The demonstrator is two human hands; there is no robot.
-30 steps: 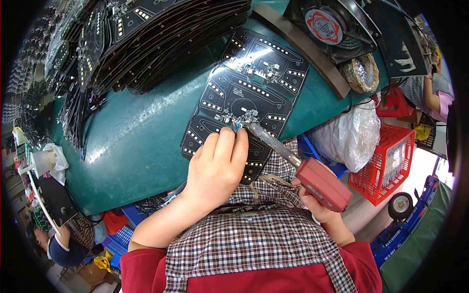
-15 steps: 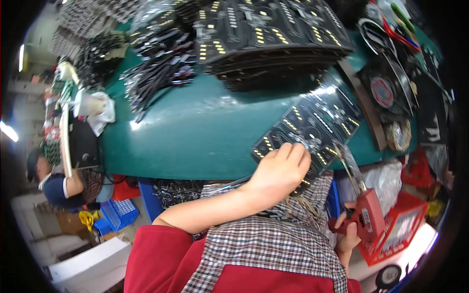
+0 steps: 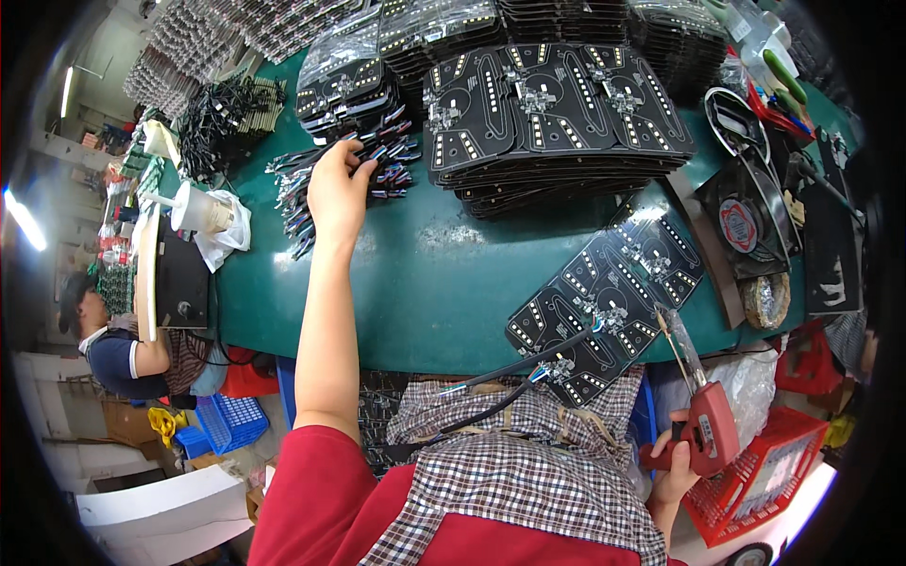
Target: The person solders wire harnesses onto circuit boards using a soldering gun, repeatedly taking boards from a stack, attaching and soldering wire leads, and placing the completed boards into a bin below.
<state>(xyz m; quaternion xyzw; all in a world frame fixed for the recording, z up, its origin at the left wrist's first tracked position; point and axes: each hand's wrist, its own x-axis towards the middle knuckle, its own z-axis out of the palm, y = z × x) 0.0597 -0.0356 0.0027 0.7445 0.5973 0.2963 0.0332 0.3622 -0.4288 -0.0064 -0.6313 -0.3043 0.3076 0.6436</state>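
Note:
My left hand (image 3: 338,193) is stretched out over a heap of short black cables (image 3: 300,212) with stripped coloured wire ends. Its thumb and forefinger are apart at the heap; no cable shows clearly between them. My right hand (image 3: 673,469) grips a red soldering gun (image 3: 714,429) by its handle. The gun's tip points up and left, at the edge of a black circuit board panel (image 3: 590,292) lying tilted on the green table. Two black cables (image 3: 505,368) run from the panel's components toward my apron, their coloured wires at the board.
A tall stack of black circuit boards (image 3: 557,113) stands behind the panel, more wrapped stacks (image 3: 434,42) behind it. At right are a brown bar (image 3: 706,250), a fan (image 3: 741,222) and a solder roll (image 3: 766,300). A white cup (image 3: 200,209) stands left. Another person (image 3: 123,349) sits far left.
My left hand has moved from the panel, up and left to the cable heap. Two cables on the panel are now uncovered. The view has tilted up; my right hand still holds the soldering gun.

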